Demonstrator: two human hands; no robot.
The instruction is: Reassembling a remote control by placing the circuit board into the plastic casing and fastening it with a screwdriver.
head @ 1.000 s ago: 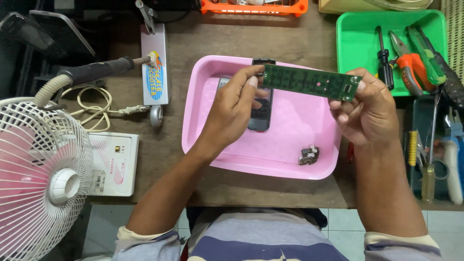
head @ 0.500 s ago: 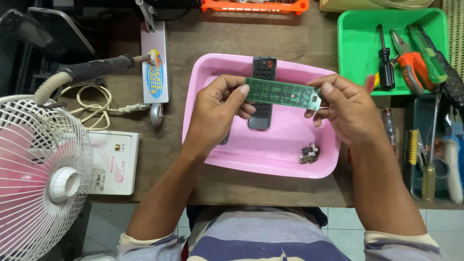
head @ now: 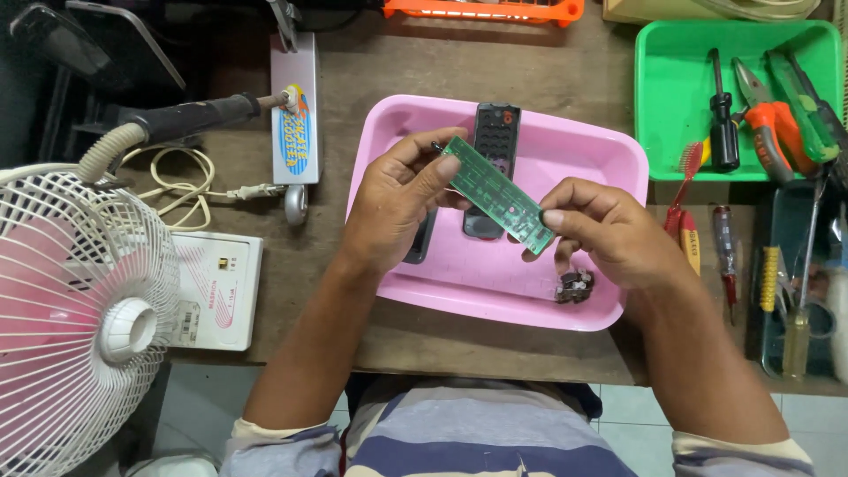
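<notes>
I pinch the long green circuit board (head: pixel 497 195) at both ends, left hand (head: pixel 395 208) closed on its upper end, right hand (head: pixel 609 231) closed on its lower end, tilted above the pink plastic tray (head: pixel 618 168) mid-frame. Beneath it in the tray lies the black remote-control shell (head: pixel 495 132). I judge this the inspecting stage; any next move calls for a steady edge grip, fingers off the traces

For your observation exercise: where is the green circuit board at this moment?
In the head view, the green circuit board sits centre frame, held between the left hand and right hand, above the pink tray and black remote.
</notes>
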